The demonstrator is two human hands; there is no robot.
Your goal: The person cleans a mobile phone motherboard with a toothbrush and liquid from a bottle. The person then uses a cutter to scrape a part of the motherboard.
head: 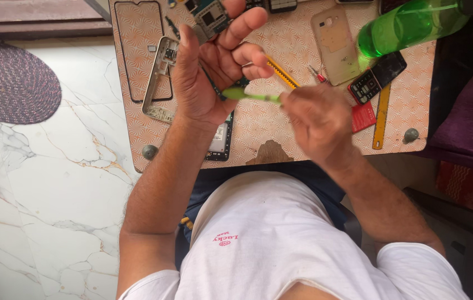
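Hands first, nearest you, both raised over the near edge of the board. Your right hand is closed round the back end of a green tool, knuckles up, so the shaft runs level toward the other palm. Your left hand is half curled, palm up, fingers bent over the tool's tip; a thin dark part seems to sit in that palm, too hidden to name. Cupping it that way probably steadies the part against the tip.

Under the left hand on the board: a phone body at the near edge and a metal frame toward the left edge. Right of the hands: a keypad phone, a red card and a yellow ruler. Far side: a gold back cover, a circuit board and a green bottle on its side at the far right corner.
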